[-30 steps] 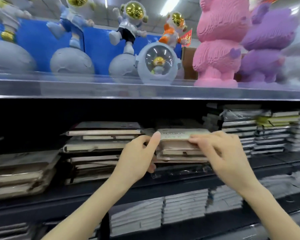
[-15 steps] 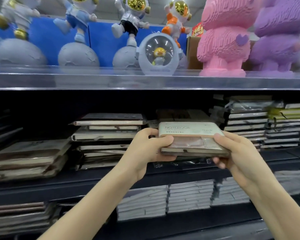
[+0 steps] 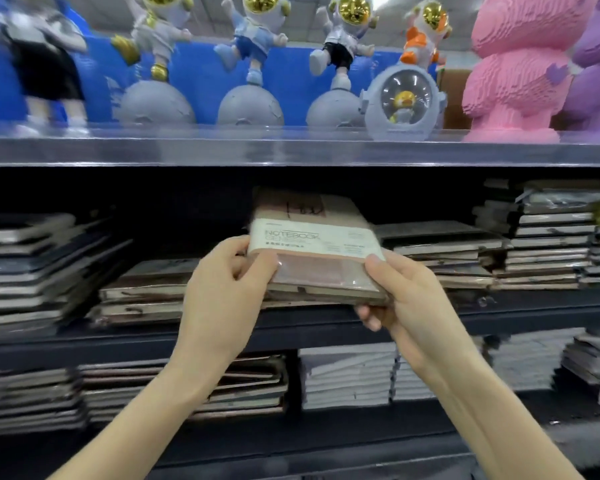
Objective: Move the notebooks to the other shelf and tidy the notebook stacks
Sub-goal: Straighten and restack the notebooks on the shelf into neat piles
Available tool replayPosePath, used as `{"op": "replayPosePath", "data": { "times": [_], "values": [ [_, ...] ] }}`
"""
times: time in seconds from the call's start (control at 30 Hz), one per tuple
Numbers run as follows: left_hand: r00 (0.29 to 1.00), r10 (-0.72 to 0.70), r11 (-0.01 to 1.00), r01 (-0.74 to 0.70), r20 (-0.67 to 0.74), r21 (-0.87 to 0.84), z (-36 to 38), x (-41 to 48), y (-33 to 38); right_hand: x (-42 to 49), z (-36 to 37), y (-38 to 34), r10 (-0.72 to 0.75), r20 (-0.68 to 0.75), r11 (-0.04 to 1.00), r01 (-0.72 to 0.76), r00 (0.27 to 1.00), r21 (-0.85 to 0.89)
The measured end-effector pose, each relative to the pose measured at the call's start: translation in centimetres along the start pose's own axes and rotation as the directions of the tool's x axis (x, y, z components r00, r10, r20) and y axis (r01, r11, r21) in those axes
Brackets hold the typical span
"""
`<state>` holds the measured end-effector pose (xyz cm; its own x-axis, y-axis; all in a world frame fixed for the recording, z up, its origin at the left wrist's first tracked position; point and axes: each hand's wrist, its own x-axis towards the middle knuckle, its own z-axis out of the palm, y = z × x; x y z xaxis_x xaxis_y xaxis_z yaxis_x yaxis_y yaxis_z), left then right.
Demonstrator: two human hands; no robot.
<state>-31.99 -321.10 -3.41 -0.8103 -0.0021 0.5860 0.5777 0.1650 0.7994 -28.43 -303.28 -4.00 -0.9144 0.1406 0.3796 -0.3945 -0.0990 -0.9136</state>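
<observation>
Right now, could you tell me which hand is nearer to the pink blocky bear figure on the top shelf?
Right. The right hand is below and left of the pink blocky bear figure; the left hand is much farther left.

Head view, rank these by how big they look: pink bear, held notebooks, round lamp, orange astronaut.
Largest: pink bear and held notebooks, about alike, notebooks nearer camera. Then round lamp. Smallest: orange astronaut.

Notebook pack [image 3: 312, 244] btw left hand [image 3: 222, 292] & right hand [image 3: 416, 303], stacks [image 3: 444, 258] either side, figurines [image 3: 253, 64] on shelf [image 3: 222, 150] above.
</observation>
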Motion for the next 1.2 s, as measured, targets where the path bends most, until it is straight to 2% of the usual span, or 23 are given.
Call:
{"op": "replayPosePath", "data": {
  "times": [0.1, 0.2, 0.27, 0.37, 0.43, 0.5, 0.53, 0.6, 0.63, 0.67, 0.7, 0.73, 0.77, 0.8, 0.87, 0.9, 0.93, 1.0, 1.1, 1.2],
  "values": [
    [0.975, 0.072, 0.987, -0.039, -0.211, 0.159, -5.3, 0.9, -2.1, 2.0, 6.2, 1.9, -0.014, 0.097, 1.0, 0.015, 0.995, -0.009],
    [0.944, 0.098, 0.945, 0.011, -0.316, 0.327, -9.7, 3.1, -4.8, 4.8, 11.8, 3.7, -0.018, 0.135, 0.999, 0.023, 0.991, -0.034],
    [0.938, 0.082, 0.922, 0.057, -0.336, 0.384, -12.0, 4.7, -6.5, 6.8, 14.6, 4.9, 0.037, 0.127, 0.996, -0.027, 0.991, -0.081],
    [0.958, 0.043, 0.871, 0.103, -0.283, 0.481, -14.2, 7.0, -9.0, 8.8, 17.0, 6.6, 0.178, 0.082, 0.975, -0.165, 0.981, -0.149],
    [0.971, 0.026, 0.815, 0.117, -0.238, 0.568, -14.6, 7.9, -10.3, 9.7, 17.7, 7.1, 0.203, 0.021, 0.922, -0.184, 0.979, -0.34],
    [0.97, 0.121, 0.704, 0.065, -0.211, 0.707, -14.7, 8.3, -11.3, 10.0, 17.6, 7.0, 0.077, 0.0, 0.743, -0.058, 0.997, -0.666],
    [0.963, 0.198, 0.608, 0.023, -0.18, 0.794, -14.9, 8.5, -11.5, 9.8, 17.3, 6.6, -0.008, 0.016, 0.636, 0.017, 1.0, -0.771],
    [0.947, 0.306, 0.424, -0.047, -0.095, 0.905, -15.0, 8.6, -11.4, 8.7, 15.9, 5.7, -0.209, -0.018, 0.527, 0.097, 0.978, -0.844],
    [0.933, 0.352, 0.369, -0.069, -0.071, 0.927, -14.9, 8.7, -11.5, 8.2, 14.8, 5.3, -0.354, -0.068, 0.48, 0.119, 0.933, -0.869],
    [0.914, 0.403, 0.335, -0.095, -0.052, 0.937, -14.7, 8.7, -11.5, 7.7, 13.4, 4.9, -0.527, -0.114, 0.421, 0.142, 0.842, -0.896],
    [0.89, 0.454, 0.324, -0.13, -0.034, 0.937, -14.3, 8.8, -11.3, 7.4, 11.9, 4.5, -0.678, -0.146, 0.365, 0.158, 0.72, -0.917],
    [0.866, 0.499, 0.341, -0.181, -0.014, 0.922, -13.5, 8.9, -11.0, 7.5, 10.2, 4.3, -0.776, -0.148, 0.308, 0.163, 0.613, -0.937],
    [0.848, 0.53, 0.385, -0.248, 0.006, 0.889, -12.4, 8.9, -10.6, 8.1, 8.6, 4.1, -0.815, -0.128, 0.245, 0.136, 0.565, -0.96],
    [0.837, 0.546, 0.441, -0.31, 0.022, 0.842, -11.1, 8.9, -10.0, 8.9, 6.9, 4.2, -0.801, -0.068, 0.154, 0.095, 0.594, -0.983],
    [0.843, 0.534, 0.541, -0.395, 0.06, 0.743, -8.4, 8.9, -8.7, 10.9, 4.2, 4.5, -0.623, 0.07, -0.028, 0.067, 0.779, -0.997],
    [0.855, 0.513, 0.582, -0.411, 0.076, 0.701, -7.2, 8.9, -8.0, 11.6, 3.3, 4.6, -0.507, 0.105, -0.058, 0.088, 0.855, -0.994],
    [0.875, 0.479, 0.631, -0.404, 0.078, 0.662, -6.0, 8.9, -7.3, 12.1, 2.6, 4.9, -0.437, 0.133, -0.06, 0.119, 0.89, -0.991],
    [0.921, 0.384, 0.725, -0.343, 0.063, 0.597, -4.2, 9.1, -6.4, 12.4, 1.7, 5.4, -0.439, 0.161, -0.011, 0.174, 0.884, -0.985],
    [0.978, 0.201, 0.819, -0.195, 0.049, 0.54, -2.2, 9.7, -5.7, 11.5, 0.9, 5.6, -0.579, 0.159, 0.063, 0.239, 0.8, -0.969],
    [0.997, -0.047, 0.898, 0.014, 0.065, 0.439, -1.0, 10.5, -5.5, 9.5, -0.2, 6.2, -0.675, 0.211, 0.076, 0.351, 0.707, -0.933]
  ]
}}
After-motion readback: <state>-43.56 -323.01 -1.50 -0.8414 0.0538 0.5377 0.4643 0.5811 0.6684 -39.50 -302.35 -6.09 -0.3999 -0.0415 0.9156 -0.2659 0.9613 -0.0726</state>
